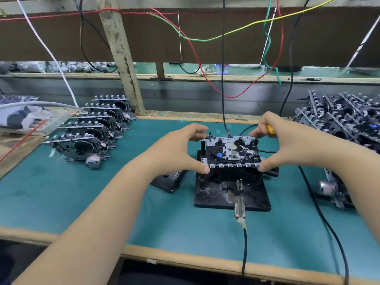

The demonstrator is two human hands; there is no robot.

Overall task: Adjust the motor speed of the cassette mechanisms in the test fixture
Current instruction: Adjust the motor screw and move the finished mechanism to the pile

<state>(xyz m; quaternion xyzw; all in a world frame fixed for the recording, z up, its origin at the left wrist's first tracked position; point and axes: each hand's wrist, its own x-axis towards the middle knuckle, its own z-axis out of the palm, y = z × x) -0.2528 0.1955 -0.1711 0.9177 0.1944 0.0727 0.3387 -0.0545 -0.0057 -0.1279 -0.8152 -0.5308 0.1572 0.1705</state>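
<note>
A cassette mechanism (231, 152) with a blue part and metal key levers sits on top of the black test fixture (232, 194) in the middle of the green bench. My left hand (176, 150) grips its left end, thumb on the front corner and fingers on the back edge. My right hand (287, 145) grips the right end the same way, thumb at the front corner. A yellow-handled screwdriver (271, 129) is tucked under the right hand's curled fingers.
A row of several cassette mechanisms (92, 130) stands at the left. A heap of more mechanisms (347, 124) lies at the right. A clip with a black cable (240, 209) lies on the fixture's front. A black block (169, 181) sits left of the fixture. Wires hang overhead.
</note>
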